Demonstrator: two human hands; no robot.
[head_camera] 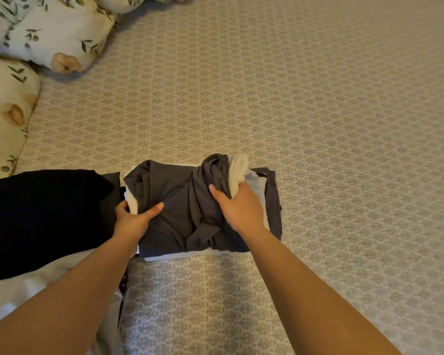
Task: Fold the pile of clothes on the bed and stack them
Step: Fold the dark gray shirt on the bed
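Near the bed's (318,111) front edge, left of its middle: a dark grey garment (180,201) bunched over white pieces (237,167), all sitting on a flat folded layer (273,201) of grey and white. Left hand (132,219) clamped on the bundle's left end, thumb on top of the grey cloth, fingers tucked round a white fold. Right hand (237,206) gripping the right end, fingers curled into grey and white fabric together. Soft, light, limp jersey by the look of it; no stiffness, prone to slump and slide off itself once released. Best taken at the two ends or along a folded edge, with thumbs above and fingers beneath, to keep layers from slipping apart. Just beside it to the left, a black folded garment (41,219), possibly touching, hard to tell in the shadow. White fabric (16,293) at the front left corner. Floral pillows (54,34) at the far left corner.
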